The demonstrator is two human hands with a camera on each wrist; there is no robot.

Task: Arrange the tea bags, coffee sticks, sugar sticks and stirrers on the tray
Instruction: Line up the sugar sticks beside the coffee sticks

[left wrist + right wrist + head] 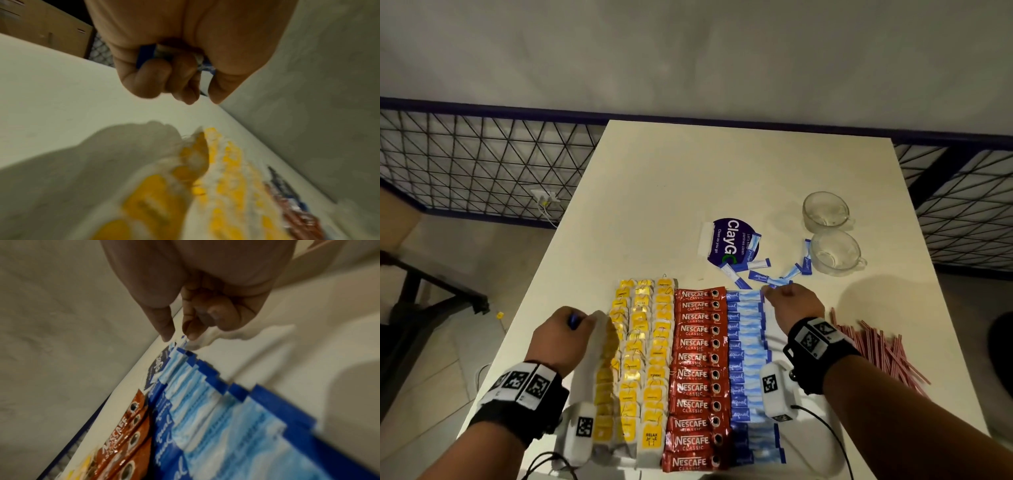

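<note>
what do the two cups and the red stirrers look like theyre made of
The two cups: clear glass by the look, see-through with bright glints on rims and handles; clear plastic can't be ruled out. The red stirrers: thin straight sticks with pale stripes, probably plastic; too small to be sure.

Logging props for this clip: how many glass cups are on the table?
2. One glass cup stands at the table's far right; the second cup stands just nearer the person, close beside it, with scattered blue sugar sticks to its left. None seems hidden.
</note>
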